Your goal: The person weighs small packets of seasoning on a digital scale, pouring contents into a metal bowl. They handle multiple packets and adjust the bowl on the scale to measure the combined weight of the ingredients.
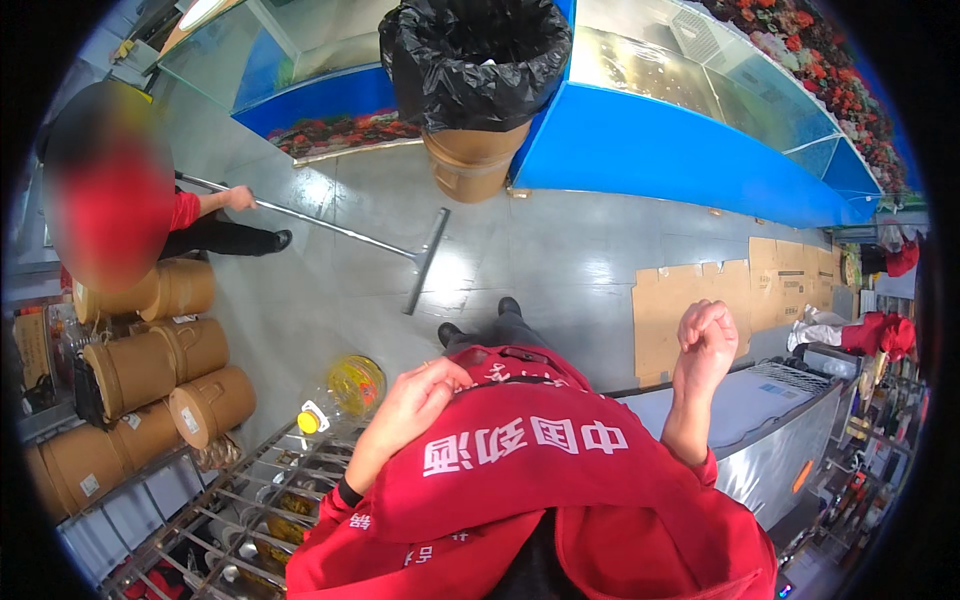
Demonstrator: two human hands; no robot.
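My left hand [420, 392] rests against the chest of my red vest [530, 450], fingers loosely bent, holding nothing. My right hand [705, 340] is raised in front of me at the right, fingers curled into a loose fist with nothing in it. Below me I see my black shoes [480, 320] on the wet grey floor. A large bottle of yellow oil [340, 392] with a yellow cap lies on the wire shelf close to my left hand.
Another person in red [170, 215] pushes a long floor squeegee [420, 262] across the floor at left. A bin with a black bag [475, 70] stands ahead between blue glass tanks [680, 140]. Tan drums [150, 375] are stacked at left, flattened cardboard [700, 295] lies at right.
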